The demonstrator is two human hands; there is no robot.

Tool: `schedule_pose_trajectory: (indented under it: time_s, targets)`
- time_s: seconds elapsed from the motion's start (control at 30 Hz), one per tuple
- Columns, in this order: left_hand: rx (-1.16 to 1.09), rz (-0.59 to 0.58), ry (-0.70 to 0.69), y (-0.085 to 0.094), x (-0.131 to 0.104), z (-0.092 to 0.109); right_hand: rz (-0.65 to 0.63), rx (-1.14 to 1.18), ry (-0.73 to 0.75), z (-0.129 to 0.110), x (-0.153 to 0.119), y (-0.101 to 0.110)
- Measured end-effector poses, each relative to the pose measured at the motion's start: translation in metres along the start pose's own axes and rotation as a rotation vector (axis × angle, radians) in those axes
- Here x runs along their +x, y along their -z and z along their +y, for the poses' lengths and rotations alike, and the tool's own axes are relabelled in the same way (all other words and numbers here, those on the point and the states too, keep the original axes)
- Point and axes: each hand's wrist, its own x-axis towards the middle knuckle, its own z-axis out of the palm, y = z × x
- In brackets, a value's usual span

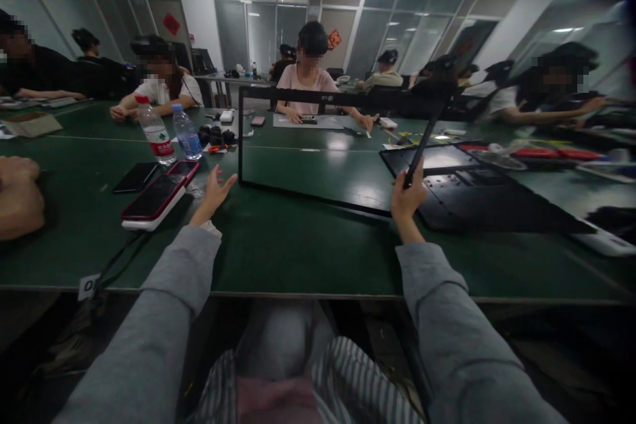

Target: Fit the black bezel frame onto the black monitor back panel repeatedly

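A thin black monitor bezel (318, 201) is held upright over the green table, and I can see straight through its open middle. My right hand (408, 200) is wrapped round the lower part of its right side. Just left of the bezel, my left hand (216, 193) is open, fingers spread and apart from the frame. To the right, a large black plastic monitor back cover (477, 192) lies on the table, partly behind my right hand and the bezel.
Left of me are a phone in a red case (156, 197) on a white box, a dark phone (135, 177), a red-capped bottle (158, 136) and a blue-capped bottle (187, 136). A person (311, 83) works across the green table (298, 258); a neighbour's arm (20, 199) rests at far left.
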Motion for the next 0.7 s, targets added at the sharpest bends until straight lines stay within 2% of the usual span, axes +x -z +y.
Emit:
schedule_pose_trajectory:
  time_s: [0.1, 0.23, 0.33, 0.43, 0.5, 0.6, 0.7]
  targets:
    - [-0.039, -0.06, 0.009, -0.007, -0.008, 0.006, 0.083, 0.026, -0.007, 0.003, 0.0, -0.008]
    - [-0.003, -0.177, 0.051, -0.007, -0.018, 0.019, 0.074, 0.045, 0.006, 0.012, 0.003, -0.021]
    - [0.142, -0.106, -0.009, 0.0, -0.019, 0.021, -0.07, 0.14, -0.035, 0.021, 0.007, -0.036]
    - [0.366, 0.012, -0.056, 0.01, -0.015, 0.018, -0.34, 0.294, -0.07, 0.032, 0.01, -0.053]
    - [0.528, 0.03, -0.065, 0.016, -0.012, 0.015, -0.474, 0.355, -0.054, 0.038, 0.011, -0.062]
    - [0.658, 0.031, -0.066, 0.021, -0.013, 0.011, -0.504, 0.333, 0.014, 0.042, 0.01, -0.069]
    - [0.599, 0.034, -0.098, 0.02, -0.018, 0.008, -0.454, 0.193, 0.064, 0.042, 0.008, -0.069]
